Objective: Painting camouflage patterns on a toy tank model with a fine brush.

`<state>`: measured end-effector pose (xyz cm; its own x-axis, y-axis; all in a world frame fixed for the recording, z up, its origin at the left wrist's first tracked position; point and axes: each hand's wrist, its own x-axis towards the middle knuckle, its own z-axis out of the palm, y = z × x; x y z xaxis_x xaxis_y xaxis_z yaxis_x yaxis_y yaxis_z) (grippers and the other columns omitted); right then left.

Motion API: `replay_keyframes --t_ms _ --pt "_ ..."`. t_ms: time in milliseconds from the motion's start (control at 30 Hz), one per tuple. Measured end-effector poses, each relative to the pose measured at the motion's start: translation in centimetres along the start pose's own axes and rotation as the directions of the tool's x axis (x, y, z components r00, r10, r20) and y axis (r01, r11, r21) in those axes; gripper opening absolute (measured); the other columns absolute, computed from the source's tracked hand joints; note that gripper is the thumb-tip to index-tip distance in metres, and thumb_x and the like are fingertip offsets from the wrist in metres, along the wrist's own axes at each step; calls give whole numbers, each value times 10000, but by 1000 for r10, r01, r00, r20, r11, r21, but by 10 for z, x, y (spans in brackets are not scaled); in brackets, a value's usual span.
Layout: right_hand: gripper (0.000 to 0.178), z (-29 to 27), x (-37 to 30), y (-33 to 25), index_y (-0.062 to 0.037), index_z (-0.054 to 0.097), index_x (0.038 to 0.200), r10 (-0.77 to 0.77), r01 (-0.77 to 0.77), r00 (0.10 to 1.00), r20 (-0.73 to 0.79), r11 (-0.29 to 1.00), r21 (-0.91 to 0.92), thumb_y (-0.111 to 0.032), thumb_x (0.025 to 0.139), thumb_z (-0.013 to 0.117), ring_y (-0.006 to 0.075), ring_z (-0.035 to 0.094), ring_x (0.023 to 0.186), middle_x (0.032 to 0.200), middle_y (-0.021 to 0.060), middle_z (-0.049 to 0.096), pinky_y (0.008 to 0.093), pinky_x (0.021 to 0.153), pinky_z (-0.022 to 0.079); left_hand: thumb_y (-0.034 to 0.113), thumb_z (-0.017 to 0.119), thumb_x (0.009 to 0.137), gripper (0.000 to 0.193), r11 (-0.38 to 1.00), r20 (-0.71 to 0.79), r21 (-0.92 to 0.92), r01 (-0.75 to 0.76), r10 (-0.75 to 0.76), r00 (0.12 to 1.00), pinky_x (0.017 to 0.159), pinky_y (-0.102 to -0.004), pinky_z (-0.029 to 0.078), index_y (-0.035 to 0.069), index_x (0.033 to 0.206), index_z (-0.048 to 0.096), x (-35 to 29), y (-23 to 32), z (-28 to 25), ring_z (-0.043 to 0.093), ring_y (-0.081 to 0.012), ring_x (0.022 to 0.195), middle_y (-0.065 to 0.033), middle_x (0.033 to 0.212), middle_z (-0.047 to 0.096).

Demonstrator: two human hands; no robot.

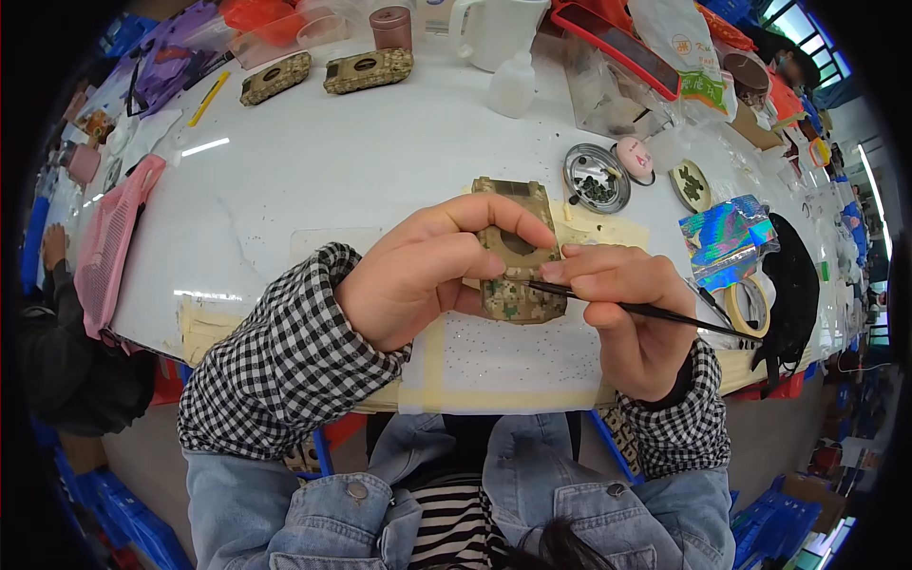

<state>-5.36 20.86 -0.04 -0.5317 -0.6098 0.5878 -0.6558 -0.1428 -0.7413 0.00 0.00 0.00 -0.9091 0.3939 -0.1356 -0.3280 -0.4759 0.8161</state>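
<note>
A camouflage-painted model tank hull (516,302) with a round opening on top is held just above the table's near edge. My left hand (408,275) grips it from the left, with the index finger bent across the top. In my right hand (632,309) is a pair of slim black tweezers (665,314), pinched between thumb and fingers. Their tip meets or nearly meets the hull's near end; any tiny part there is too small to make out. Under the hands lies a white sheet (475,366) edged with yellowish tape and dotted with small specks.
Beyond the hull stand a round metal dish (597,179) of small dark green parts, a pink rounded object (634,157) and an oval dish (691,184). A tape roll (748,309) lies right. Two more hulls (369,71), a white jug (496,33) and a pink basket (119,242) are farther off.
</note>
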Motion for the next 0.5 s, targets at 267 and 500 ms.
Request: replay_keyframes --t_ms 267,500 --pt "169 0 1 -1 1 641 901 -12 12 1000 19 1000 -17 -80 774 719 270 665 860 884 116 668 388 834 517 124 467 825 397 1000 -12 3 7 -7 1000 877 -323 502 -22 1194 459 0 0 1 588 -177 1021 -124 1136 563" --pt "201 -1 3 0 -5 635 909 -76 79 996 42 995 -60 -91 755 733 279 667 849 873 118 667 396 821 526 125 469 830 391 1000 -17 -3 15 -15 1000 879 -325 503 -17 1194 460 0 0 2 588 -176 1022 -124 1138 564"
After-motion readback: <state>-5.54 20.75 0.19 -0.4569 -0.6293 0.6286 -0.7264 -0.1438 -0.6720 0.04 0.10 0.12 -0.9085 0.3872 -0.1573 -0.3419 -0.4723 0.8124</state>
